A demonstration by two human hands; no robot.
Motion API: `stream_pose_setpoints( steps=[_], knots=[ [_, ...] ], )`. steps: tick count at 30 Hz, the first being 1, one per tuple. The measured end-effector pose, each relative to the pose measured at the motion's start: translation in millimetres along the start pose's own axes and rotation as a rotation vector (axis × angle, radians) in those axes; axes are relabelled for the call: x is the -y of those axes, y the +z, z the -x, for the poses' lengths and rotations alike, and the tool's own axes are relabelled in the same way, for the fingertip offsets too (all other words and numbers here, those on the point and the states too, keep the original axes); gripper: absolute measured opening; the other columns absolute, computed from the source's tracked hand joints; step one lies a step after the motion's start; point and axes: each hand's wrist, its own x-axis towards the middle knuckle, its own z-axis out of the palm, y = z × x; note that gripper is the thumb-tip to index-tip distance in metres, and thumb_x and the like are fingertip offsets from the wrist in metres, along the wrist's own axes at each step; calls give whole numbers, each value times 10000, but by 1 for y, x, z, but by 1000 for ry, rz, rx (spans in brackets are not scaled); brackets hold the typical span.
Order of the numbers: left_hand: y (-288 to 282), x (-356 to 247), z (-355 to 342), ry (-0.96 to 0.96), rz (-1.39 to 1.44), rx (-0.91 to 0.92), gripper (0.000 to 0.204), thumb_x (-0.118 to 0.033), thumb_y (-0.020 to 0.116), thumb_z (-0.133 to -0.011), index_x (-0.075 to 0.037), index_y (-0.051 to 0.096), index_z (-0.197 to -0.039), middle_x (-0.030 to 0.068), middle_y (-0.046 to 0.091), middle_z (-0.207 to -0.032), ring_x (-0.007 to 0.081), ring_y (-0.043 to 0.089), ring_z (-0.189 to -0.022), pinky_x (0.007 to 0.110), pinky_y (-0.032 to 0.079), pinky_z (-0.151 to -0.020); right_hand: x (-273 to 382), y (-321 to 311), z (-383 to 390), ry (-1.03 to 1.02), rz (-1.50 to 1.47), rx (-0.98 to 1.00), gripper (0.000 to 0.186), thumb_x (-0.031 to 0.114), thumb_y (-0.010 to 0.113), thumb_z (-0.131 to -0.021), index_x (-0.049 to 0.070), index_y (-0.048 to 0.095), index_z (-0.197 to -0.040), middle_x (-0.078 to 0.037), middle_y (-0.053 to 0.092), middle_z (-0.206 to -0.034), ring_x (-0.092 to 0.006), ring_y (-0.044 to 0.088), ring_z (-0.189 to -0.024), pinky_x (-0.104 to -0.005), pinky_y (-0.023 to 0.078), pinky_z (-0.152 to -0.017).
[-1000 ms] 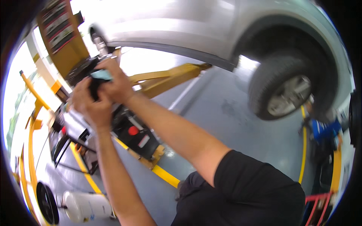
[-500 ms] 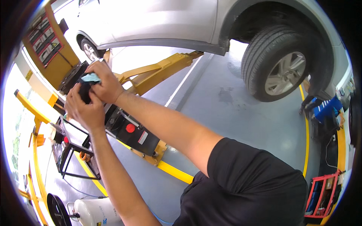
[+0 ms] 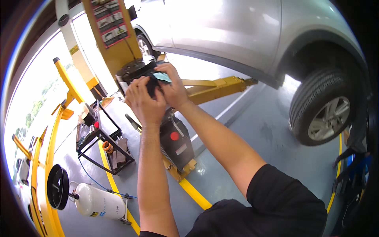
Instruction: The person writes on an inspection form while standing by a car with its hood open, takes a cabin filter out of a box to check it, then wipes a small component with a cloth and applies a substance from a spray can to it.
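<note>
Both arms reach forward, and my hands meet around a dark, crumpled bundle that looks like a cloth [image 3: 151, 87]. A light-blue piece [image 3: 162, 77] of thin material shows at its top, beneath the fingers of my right hand [image 3: 175, 89]. My left hand [image 3: 145, 103] closes on the bundle from the near left side, its fingers curled. Just behind my hands is a round black tray-like top [image 3: 134, 71] beside the yellow lift post [image 3: 112, 51]. What lies inside the bundle is hidden.
A silver car [image 3: 229, 35] stands raised, with a yellow lift arm [image 3: 221, 90] under it. A black control box [image 3: 175, 148] is at the post's foot. Left are a black tool cart [image 3: 106, 136] and a white tank [image 3: 98, 201] with a black funnel pan [image 3: 58, 187].
My view has swung left, so the car, post and cart appear farther right. Both hands remain together on the dark bundle, still close to the round black top.
</note>
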Motion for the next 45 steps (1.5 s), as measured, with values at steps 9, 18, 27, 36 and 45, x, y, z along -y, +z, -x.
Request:
stream_pose_setpoints(
  steps=[9, 18, 27, 36, 45],
  knots=[
    [-8, -2, 1, -53, 33, 6, 417, -127, 737, -768, -88, 634, -1170, 105, 626, -1239, 343, 531, -1251, 500, 349, -1081, 2, 4, 1, -42, -3, 5, 263, 54, 612, -832, 12, 598, -1091, -174, 612, -1141, -368, 600, -1101, -412, 461, -991],
    [-7, 6, 6, -27, 3, 4, 409, -119, 731, -772, -77, 631, -1166, 106, 631, -1243, 343, 543, -1243, 499, 349, -1080, -2, 9, 9, 11, -51, -17, 251, 51, 595, -848, 11, 599, -1096, -177, 614, -1158, -365, 598, -1130, -414, 459, -1002],
    [-5, 8, 14, -29, 44, -21, 416, -100, 710, -771, -80, 623, -1177, 115, 625, -1252, 348, 533, -1257, 502, 341, -1085, -2, 5, 15, 10, -41, 29, 241, 74, 602, -870, 8, 595, -1101, -174, 608, -1169, -356, 593, -1120, -404, 461, -987],
    [-12, 6, 19, -43, 23, 34, 446, -94, 724, -767, -80, 599, -1196, 116, 609, -1257, 361, 518, -1273, 519, 340, -1094, -2, 9, 24, -33, 34, -12, 232, 72, 617, -882, 21, 599, -1108, -163, 609, -1174, -346, 584, -1139, -404, 449, -1000],
    [-11, 6, 24, -54, -4, 55, 411, -78, 715, -780, -69, 599, -1174, 123, 611, -1246, 354, 521, -1261, 513, 353, -1084, -5, 8, 33, 24, -26, 28, 274, 41, 592, -867, 21, 589, -1141, -155, 599, -1234, -334, 563, -1201, -401, 426, -1051]
  ],
)
